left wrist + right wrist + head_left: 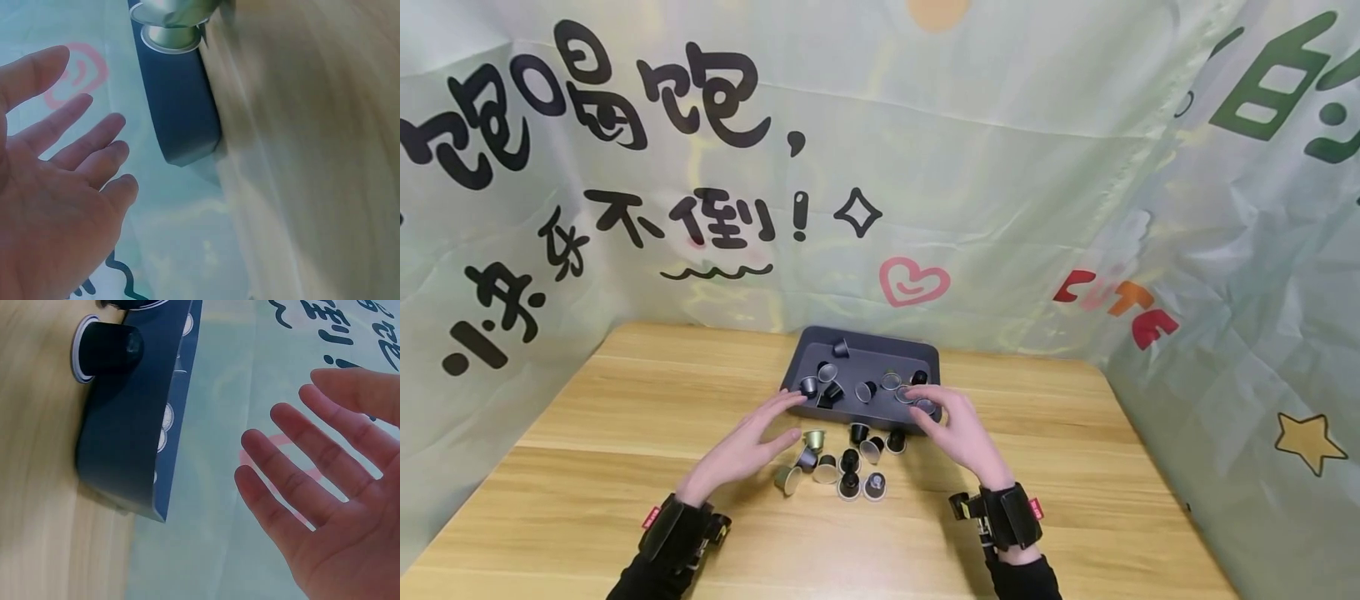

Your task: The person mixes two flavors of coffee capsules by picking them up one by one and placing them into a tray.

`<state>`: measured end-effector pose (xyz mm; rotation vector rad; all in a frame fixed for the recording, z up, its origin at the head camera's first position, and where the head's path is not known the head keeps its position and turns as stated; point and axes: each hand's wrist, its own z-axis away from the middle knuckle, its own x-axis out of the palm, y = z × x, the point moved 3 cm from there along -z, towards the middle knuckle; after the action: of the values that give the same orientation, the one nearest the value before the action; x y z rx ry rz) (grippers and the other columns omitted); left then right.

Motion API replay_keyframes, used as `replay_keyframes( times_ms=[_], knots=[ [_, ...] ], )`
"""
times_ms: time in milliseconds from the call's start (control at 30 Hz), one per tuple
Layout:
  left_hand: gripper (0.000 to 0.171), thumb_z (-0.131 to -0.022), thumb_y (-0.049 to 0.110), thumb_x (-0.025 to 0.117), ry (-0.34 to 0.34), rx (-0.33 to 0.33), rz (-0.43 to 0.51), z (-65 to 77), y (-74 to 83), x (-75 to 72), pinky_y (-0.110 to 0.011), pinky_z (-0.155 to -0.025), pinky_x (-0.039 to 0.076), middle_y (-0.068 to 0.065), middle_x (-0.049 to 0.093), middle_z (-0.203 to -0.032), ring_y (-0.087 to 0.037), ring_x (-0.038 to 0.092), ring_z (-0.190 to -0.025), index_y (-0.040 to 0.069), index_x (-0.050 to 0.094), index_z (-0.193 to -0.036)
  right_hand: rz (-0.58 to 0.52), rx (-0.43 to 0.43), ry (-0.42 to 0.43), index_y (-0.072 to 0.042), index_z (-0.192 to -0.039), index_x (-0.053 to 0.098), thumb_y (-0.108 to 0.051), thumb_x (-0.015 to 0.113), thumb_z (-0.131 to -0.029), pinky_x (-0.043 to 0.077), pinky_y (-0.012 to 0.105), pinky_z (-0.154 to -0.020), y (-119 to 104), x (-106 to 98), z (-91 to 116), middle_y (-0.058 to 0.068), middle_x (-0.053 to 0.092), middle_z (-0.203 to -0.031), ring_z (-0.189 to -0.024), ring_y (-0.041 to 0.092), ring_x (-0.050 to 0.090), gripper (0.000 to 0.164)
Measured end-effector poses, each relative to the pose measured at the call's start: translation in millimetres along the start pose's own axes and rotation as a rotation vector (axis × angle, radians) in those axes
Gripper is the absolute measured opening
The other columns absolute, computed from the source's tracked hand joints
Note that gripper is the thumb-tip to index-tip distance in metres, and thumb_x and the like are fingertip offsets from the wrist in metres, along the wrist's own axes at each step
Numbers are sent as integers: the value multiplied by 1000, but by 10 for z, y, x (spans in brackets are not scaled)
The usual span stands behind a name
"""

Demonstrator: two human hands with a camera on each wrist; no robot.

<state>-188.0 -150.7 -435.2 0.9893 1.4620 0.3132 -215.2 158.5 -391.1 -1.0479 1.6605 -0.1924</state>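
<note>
A dark grey tray [880, 350] lies at the back of the table with several coffee capsules in it, among them a grey one [840, 348] near its far edge. In front of the tray several more capsules stand or lie in a loose group, including a gold capsule [814, 440] and a black capsule [896, 442]. My left hand [748, 442] hovers by the tray's near left corner, fingers stretched and holding nothing. Over the near right corner is my right hand [958, 429], empty too, its fingers spread in the right wrist view. It covers part of the tray and some capsules.
The wooden table [1037, 500] reaches up to a printed cloth backdrop [1015, 208] behind the tray and along both sides. Each wrist wears a black strap with a camera, such as the right wrist strap [1011, 515].
</note>
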Motion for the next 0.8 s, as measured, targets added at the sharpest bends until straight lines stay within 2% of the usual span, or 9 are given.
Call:
replay_keyframes(
  times_ms=[267,400,567,800],
  knots=[
    [54,-101,24,57,-38,-4,-40,8,80,14,-74,-119,14,-28,34,-158,-56,29,-145,3,43,-149,-2,20,19,-7,-118,72,-9,70,-92,48,54,-109,54,7,71,14,70,-129,-125,35,63,26],
    [52,-101,22,57,-70,15,-33,16,118,11,-72,-118,22,-25,44,-154,-54,37,-142,2,45,-147,-10,26,33,-8,-117,72,-9,70,-92,47,55,-110,63,3,91,13,70,-130,-126,35,62,25],
    [51,-99,26,61,-123,38,-29,24,136,20,-67,-114,36,-19,54,-148,-46,48,-137,5,50,-144,-17,34,41,-9,-117,72,-10,69,-93,47,55,-111,58,-5,105,12,70,-129,-127,34,62,24],
    [50,-98,24,63,-146,66,-33,42,171,21,-67,-112,40,-20,58,-143,-45,51,-134,2,52,-141,-27,41,55,-9,-116,72,-11,68,-94,48,53,-110,47,-16,117,11,71,-127,-126,32,63,22]
  ],
)
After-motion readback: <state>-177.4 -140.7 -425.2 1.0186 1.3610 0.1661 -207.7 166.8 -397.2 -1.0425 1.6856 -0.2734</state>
